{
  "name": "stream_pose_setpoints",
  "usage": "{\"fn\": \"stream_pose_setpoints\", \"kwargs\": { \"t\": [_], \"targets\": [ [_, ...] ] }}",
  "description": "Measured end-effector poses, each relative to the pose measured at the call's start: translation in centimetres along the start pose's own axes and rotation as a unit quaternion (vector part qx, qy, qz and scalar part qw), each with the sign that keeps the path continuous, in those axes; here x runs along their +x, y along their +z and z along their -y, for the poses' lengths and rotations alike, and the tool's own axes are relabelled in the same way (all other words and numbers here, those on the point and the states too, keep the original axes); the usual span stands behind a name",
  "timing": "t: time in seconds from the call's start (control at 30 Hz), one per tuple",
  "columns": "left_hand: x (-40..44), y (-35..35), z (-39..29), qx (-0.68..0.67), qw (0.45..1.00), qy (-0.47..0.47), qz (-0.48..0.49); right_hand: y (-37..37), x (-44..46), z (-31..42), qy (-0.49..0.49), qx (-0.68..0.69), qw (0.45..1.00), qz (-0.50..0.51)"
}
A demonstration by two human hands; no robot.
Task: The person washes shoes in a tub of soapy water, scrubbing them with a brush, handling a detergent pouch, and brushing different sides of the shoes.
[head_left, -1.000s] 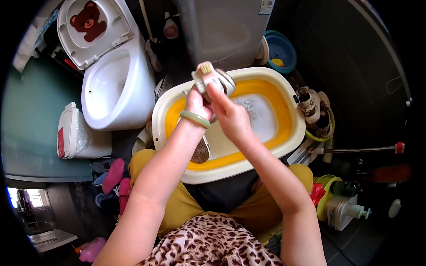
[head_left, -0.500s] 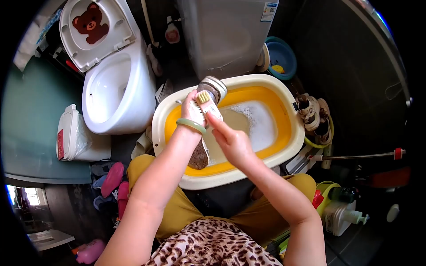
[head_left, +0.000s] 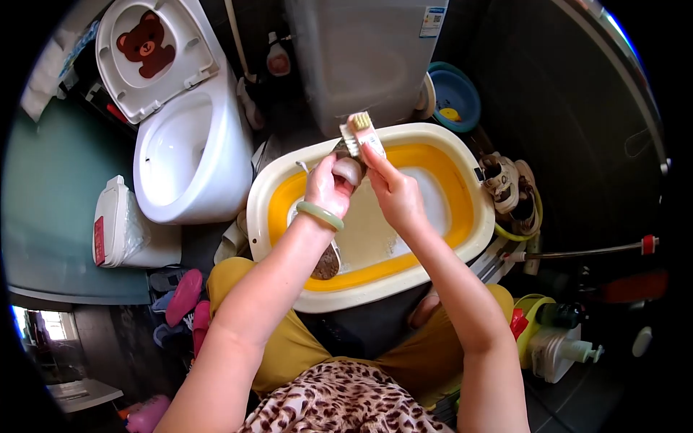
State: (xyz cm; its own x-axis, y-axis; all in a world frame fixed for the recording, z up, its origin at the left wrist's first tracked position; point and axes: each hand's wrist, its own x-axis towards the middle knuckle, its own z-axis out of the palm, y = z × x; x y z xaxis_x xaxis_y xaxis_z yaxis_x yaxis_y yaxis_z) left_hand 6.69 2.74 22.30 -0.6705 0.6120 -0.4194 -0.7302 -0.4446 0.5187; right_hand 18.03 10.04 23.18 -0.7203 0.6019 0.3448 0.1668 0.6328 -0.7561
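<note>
My left hand (head_left: pixel 327 190), a green bangle at its wrist, is closed around a shoe (head_left: pixel 349 170) held above the tub; the hand hides part of the shoe. In my right hand (head_left: pixel 396 193) is a scrub brush (head_left: pixel 369 137) with white bristles along its side and a yellowish bristle patch at its tip. The brush is at the shoe's far end, bristles facing it. Below lies the cream-rimmed, yellow-walled tub (head_left: pixel 462 249) with cloudy water and some suds. Another shoe (head_left: pixel 328 265), sole dark with dirt, leans inside the tub's near left side.
A toilet (head_left: pixel 160 206) with raised lid and a white bin (head_left: pixel 137 245) stand to the left. Behind the tub are a grey appliance (head_left: pixel 361 58) and a blue basin (head_left: pixel 462 94). More shoes (head_left: pixel 512 191) sit at right, near bottles (head_left: pixel 559 353). Pink slippers (head_left: pixel 184 296) lie left.
The shoe in my left hand has turned and tilted, showing its rounded end. My right hand and the brush have moved up and slightly right, toward the tub's far rim.
</note>
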Motion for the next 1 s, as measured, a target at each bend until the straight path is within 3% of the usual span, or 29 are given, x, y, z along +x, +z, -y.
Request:
{"fn": "stream_pose_setpoints", "kwargs": {
  "t": [0.07, 0.1, 0.13, 0.2, 0.27, 0.33, 0.43, 0.47, 0.53, 0.6, 0.63, 0.67, 0.73, 0.8, 0.83, 0.87, 0.97, 1.0],
  "targets": [
    [0.7, -0.8, 0.0, -0.019, 1.0, -0.023, 0.003, 1.1, -1.1, -0.2, -0.025, 0.042, 0.999, -0.023],
    [-1.3, 0.7, -0.7, -0.017, 0.999, -0.027, -0.017, 1.5, -2.8, 0.1, -0.066, 0.023, 0.998, 0.003],
    [-1.2, -1.0, -1.6, 0.023, 0.994, -0.085, 0.068, 1.4, -4.6, 1.4, -0.074, 0.027, 0.996, 0.042],
    [-1.0, -1.5, -1.9, 0.02, 0.996, -0.076, 0.04, 0.8, -5.6, 2.2, -0.025, 0.019, 0.992, 0.125],
    [-0.6, 0.0, -1.0, 0.009, 0.999, 0.006, -0.043, 0.3, -2.9, 1.2, 0.016, -0.018, 0.996, 0.09],
    [0.5, -1.1, 0.0, 0.007, 1.0, -0.001, 0.023, -0.5, -0.5, 0.7, 0.035, 0.012, 0.999, -0.005],
    [-1.6, 1.1, -0.6, -0.025, 0.999, -0.033, -0.034, 0.5, -2.7, 0.8, -0.017, 0.061, 0.998, 0.014],
    [-1.6, -0.4, -1.0, 0.003, 0.994, -0.068, 0.089, 1.1, -4.7, 0.9, -0.059, 0.074, 0.995, 0.038],
    [-1.0, -1.4, -1.9, 0.022, 0.994, -0.085, 0.063, 0.2, -6.2, 3.1, -0.017, 0.04, 0.992, 0.118],
    [-0.8, 0.0, -0.9, 0.006, 1.0, -0.024, -0.018, -0.3, -3.5, 1.9, 0.06, 0.0, 0.99, 0.129],
    [0.2, -0.9, -0.4, 0.027, 0.999, -0.007, 0.017, 0.5, -2.1, 0.0, -0.004, -0.001, 1.0, 0.025],
    [1.1, -1.8, 0.3, 0.045, 0.998, 0.009, 0.049, -0.1, -0.9, 0.2, 0.024, 0.0, 1.0, -0.005],
    [-0.4, -0.3, 0.4, -0.007, 1.0, -0.009, 0.011, 0.3, -1.2, 0.3, 0.046, 0.034, 0.998, 0.006],
    [-0.6, -0.9, -0.5, 0.0, 0.997, -0.052, 0.063, 1.8, -4.2, 0.7, -0.059, 0.074, 0.995, 0.03],
    [-0.5, -1.2, -1.0, 0.006, 0.998, -0.06, 0.01, 1.2, -5.5, 2.6, -0.037, 0.036, 0.995, 0.085],
    [-0.2, -1.4, -1.1, 0.007, 0.998, -0.056, 0.008, 1.6, -5.7, 2.5, -0.073, 0.047, 0.994, 0.06],
    [-0.3, -0.3, -0.6, 0.025, 1.0, -0.007, -0.015, 0.6, -1.6, 1.1, 0.0, -0.014, 0.999, 0.036],
    [0.0, -0.6, -1.0, 0.058, 0.995, 0.003, 0.083, 0.4, -0.4, 0.6, 0.005, -0.006, 1.0, -0.002]
  ]
}}
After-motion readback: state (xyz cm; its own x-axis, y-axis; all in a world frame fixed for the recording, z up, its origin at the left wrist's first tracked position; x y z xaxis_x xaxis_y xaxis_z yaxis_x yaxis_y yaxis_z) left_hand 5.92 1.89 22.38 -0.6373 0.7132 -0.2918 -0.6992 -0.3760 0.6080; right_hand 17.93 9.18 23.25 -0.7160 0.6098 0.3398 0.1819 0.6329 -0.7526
